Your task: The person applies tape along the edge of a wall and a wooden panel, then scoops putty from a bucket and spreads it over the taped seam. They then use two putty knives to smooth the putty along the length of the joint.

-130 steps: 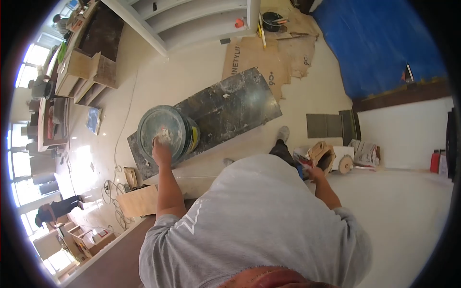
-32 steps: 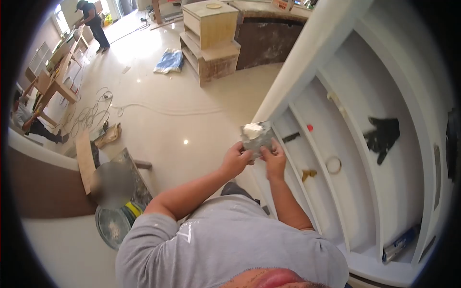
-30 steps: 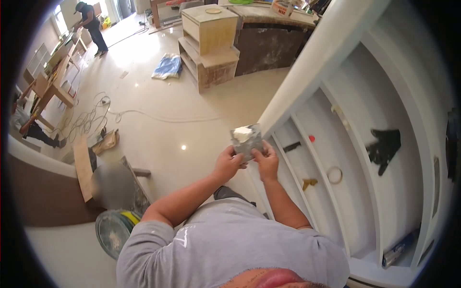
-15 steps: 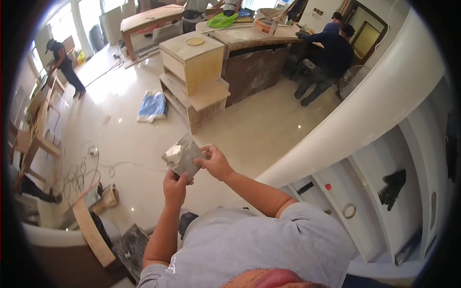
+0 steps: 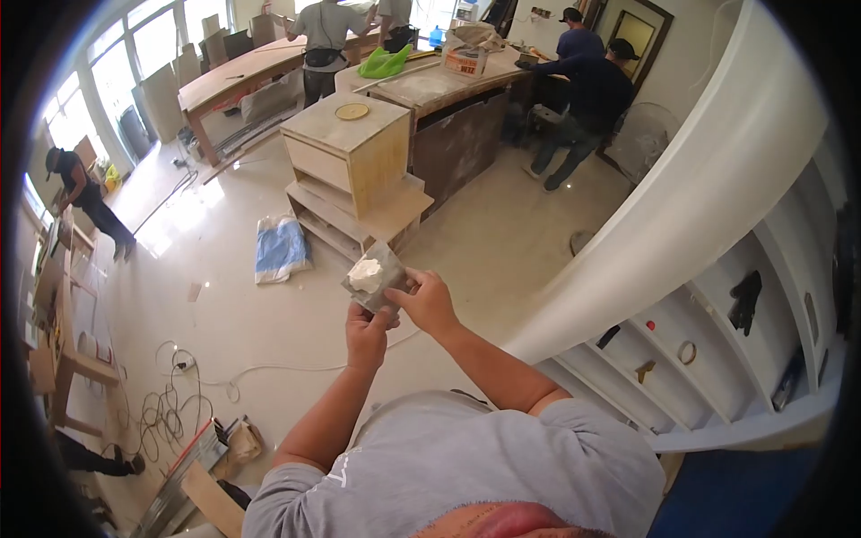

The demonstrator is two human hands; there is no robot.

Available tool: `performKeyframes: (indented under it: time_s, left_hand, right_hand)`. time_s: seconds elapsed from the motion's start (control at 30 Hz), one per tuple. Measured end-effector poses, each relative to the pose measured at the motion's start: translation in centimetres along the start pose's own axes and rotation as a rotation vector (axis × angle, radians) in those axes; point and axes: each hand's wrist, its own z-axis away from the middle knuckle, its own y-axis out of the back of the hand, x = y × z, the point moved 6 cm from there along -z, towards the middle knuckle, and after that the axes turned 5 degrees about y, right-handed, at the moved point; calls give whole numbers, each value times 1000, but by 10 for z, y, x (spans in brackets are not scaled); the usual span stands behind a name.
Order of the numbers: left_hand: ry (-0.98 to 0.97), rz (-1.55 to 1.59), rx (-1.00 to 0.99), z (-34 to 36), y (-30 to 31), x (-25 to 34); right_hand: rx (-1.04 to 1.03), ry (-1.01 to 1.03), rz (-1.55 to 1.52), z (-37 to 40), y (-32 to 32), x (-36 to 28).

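A thin grey square plate (image 5: 391,267) is held out in front of my chest, tilted, with a lump of white putty-like paste (image 5: 365,275) on its far left part. My left hand (image 5: 369,330) grips the plate's near edge, thumb on top and fingers beneath. At the right edge, my right hand (image 5: 425,299) pinches the plate, its thumb lying over the upper face. Part of the fingers of both hands is hidden by the plate.
Beyond my hands stands a stepped wooden cabinet (image 5: 345,134) joined to a long counter (image 5: 462,148). A blue-and-white bag (image 5: 282,249) and tangled cables (image 5: 166,408) lie on the floor. White curved shelving (image 5: 646,269) rises at my right. Several people (image 5: 587,108) work farther off.
The whole view has shifted, and the plate and both hands now appear farther right. Both hands keep their grip on the plate.
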Motion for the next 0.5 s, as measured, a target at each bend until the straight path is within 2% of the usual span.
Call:
performKeyframes:
  time_s: [0.07,0.17,0.37,0.5]
  left_hand:
    - [10,15,-11,-6,1,3]
    - [-11,28,-25,-14,5,6]
    - [1,-84,70,-18,19,18]
    - [13,-191,41,-21,28,30]
  right_hand:
    - [-73,-77,-15,-7,-6,0]
    - [-10,-68,-18,-12,-9,-5]
    - [7,-230,-163,-22,-25,4]
    - [-87,-461,-516,-22,-42,11]
